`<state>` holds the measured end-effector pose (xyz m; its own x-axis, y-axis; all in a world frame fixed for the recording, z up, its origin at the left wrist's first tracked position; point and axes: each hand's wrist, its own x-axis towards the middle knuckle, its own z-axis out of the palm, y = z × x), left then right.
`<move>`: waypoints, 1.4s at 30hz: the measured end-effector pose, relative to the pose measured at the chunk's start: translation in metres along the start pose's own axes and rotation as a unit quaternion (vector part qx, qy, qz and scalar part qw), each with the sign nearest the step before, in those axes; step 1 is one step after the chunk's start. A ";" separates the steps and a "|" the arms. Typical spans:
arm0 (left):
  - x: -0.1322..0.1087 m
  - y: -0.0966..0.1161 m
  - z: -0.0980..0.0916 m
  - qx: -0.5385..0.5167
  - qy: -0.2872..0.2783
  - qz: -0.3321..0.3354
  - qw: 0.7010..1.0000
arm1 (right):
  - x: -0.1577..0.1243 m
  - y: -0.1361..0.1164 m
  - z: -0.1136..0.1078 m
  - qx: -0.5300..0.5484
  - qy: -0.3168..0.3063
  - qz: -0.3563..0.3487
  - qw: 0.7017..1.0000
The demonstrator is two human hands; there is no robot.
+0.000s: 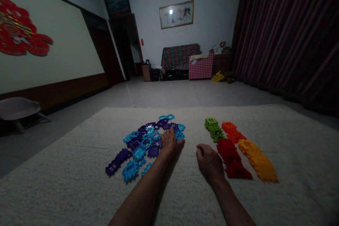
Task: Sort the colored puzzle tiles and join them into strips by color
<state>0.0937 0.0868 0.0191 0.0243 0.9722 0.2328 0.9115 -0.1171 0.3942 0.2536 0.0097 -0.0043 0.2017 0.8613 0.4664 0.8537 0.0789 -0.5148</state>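
Note:
My left hand (170, 142) lies over the right side of a loose heap of interlocking plastic tiles, its thumb stretched out to the right and its fingers touching the pieces. Purple tiles (153, 151) and light blue tiles (131, 170) are mixed together in this heap, some overlapping. My right hand (210, 160) rests on the pale mat with curled fingers, and no tile shows in it. Just right of it lies a row of red tiles (231, 159). Green tiles (214, 130), orange tiles (233, 131) and yellow-orange tiles (258, 160) form separate overlapping rows nearby.
The tiles lie on a pale textured mat (79, 155) over a tiled floor (174, 95). A low plastic chair (18, 109) stands at the left. Cloth-covered furniture (180, 57) lines the far wall, and a dark striped curtain (286, 35) hangs at the right.

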 end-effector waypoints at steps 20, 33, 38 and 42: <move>-0.019 0.013 0.019 -0.137 0.030 0.163 0.977 | 0.002 -0.004 0.003 0.088 -0.030 -0.053 0.994; -0.007 0.016 -0.010 -0.202 0.040 0.067 0.976 | 0.006 0.003 0.010 0.090 0.001 -0.025 0.996; 0.000 0.011 -0.021 -0.111 0.021 0.049 0.992 | 0.006 0.002 0.010 0.102 0.017 -0.008 0.995; -0.008 0.012 -0.009 -0.044 -0.035 0.081 0.995 | 0.006 0.001 0.009 0.106 0.041 -0.007 0.993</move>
<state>0.1005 0.0759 0.0301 0.1990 0.9507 0.2378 0.8538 -0.2874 0.4341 0.2511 0.0192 -0.0083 0.2369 0.8157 0.5277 0.7382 0.2019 -0.6436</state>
